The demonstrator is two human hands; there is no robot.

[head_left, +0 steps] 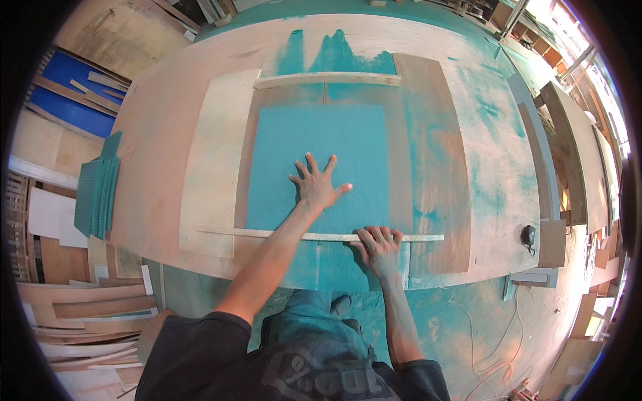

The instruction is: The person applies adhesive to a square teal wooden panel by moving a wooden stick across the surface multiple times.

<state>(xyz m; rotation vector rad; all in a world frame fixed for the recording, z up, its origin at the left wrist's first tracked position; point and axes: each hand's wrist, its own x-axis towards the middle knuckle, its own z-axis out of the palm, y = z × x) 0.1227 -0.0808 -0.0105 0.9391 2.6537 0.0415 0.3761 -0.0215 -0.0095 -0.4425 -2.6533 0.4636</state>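
Note:
My left hand (316, 185) lies with fingers spread wide on a square teal-painted panel (321, 130), holding nothing. Along the panel's near edge runs a thin, pale wooden strip (328, 237), crossing under my left forearm. My right hand (379, 250) curls its fingers over this strip, right of its middle, with the thumb on the near side. A second wooden strip (328, 79) lies beyond the panel's far edge. Flanking the panel are a pale board (217, 160) on the left and a brown board (435, 160) with teal smears on the right.
Everything rests on a large, paint-stained wooden worktable (154, 134). A stack of teal panels (97, 187) stands at its left edge. On the right corner sits a small black object (528, 235). Wood offcuts (100, 311) are piled at lower left; cables (501, 361) trail across the floor.

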